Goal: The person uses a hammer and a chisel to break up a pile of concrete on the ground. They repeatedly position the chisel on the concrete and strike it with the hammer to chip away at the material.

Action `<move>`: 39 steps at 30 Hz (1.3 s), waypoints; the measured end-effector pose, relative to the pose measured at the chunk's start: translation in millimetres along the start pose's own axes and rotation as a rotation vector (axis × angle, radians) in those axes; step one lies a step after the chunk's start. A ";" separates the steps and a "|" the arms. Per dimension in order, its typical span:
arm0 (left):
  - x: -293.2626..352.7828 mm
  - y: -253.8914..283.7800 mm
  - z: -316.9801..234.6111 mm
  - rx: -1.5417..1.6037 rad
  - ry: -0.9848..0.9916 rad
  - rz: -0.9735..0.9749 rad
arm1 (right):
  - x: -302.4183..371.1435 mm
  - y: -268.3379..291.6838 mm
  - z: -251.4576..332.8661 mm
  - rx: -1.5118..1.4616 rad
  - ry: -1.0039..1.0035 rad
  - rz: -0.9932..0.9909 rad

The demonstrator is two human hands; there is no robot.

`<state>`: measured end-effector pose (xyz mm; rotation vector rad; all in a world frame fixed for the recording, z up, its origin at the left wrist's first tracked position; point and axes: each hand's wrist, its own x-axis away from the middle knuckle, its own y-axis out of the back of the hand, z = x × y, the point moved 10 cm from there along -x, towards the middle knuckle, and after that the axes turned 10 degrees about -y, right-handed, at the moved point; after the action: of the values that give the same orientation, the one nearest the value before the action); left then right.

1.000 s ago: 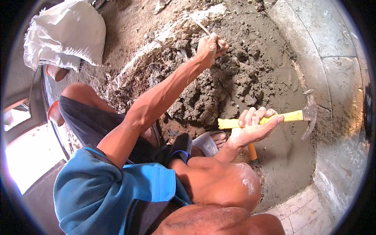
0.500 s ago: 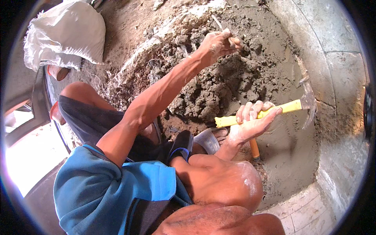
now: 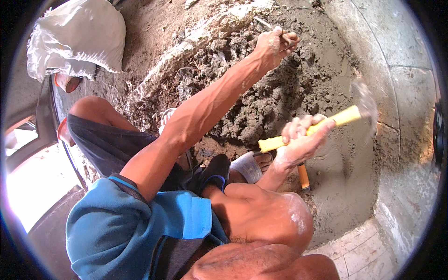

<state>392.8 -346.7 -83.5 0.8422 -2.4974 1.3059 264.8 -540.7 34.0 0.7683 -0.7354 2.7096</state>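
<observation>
In my right hand (image 3: 301, 137) is a hammer (image 3: 343, 116) with a yellow handle. My fingers wrap the handle, and its metal head, smeared by motion, is close to the grey wall at the right. My left arm stretches out over a heap of lumpy grey mortar (image 3: 252, 112). My left hand (image 3: 277, 44) is closed on a thin pale rod (image 3: 263, 22), whose one end sticks out past the knuckles. Part of the rod is hidden by the fingers. Below my right hand stands an orange tool handle (image 3: 304, 177); the rest of that tool is hidden.
Smooth wet mortar (image 3: 347, 186) spreads along the foot of the tiled wall (image 3: 410, 88). A white sack (image 3: 81, 35) lies at the upper left, above a reddish cup-like container (image 3: 69, 83). My bent knees and slippered foot (image 3: 247, 167) are beside the heap.
My left hand has shifted right and slightly farther away with the rod. The hammer's head has risen a little and is now blurred, while its handle tilts more steeply.
</observation>
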 end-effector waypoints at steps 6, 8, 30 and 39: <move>-11.6 -15.5 2.7 0.020 0.051 -0.019 | -16.7 -0.6 13.4 -0.127 0.326 -0.178; -13.5 -23.9 10.0 0.036 0.069 -0.016 | -53.1 -14.2 -43.0 0.255 0.250 -0.089; -21.4 9.1 -2.6 0.012 0.024 0.022 | -36.0 -6.3 -0.3 -0.002 0.060 -0.045; -34.3 -8.1 -5.8 0.156 0.089 0.022 | -43.0 -53.2 -82.3 0.804 0.253 0.079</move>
<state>425.0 -332.2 -88.9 0.7712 -2.3675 1.5274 283.9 -456.0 -28.4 0.5054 0.4281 3.0746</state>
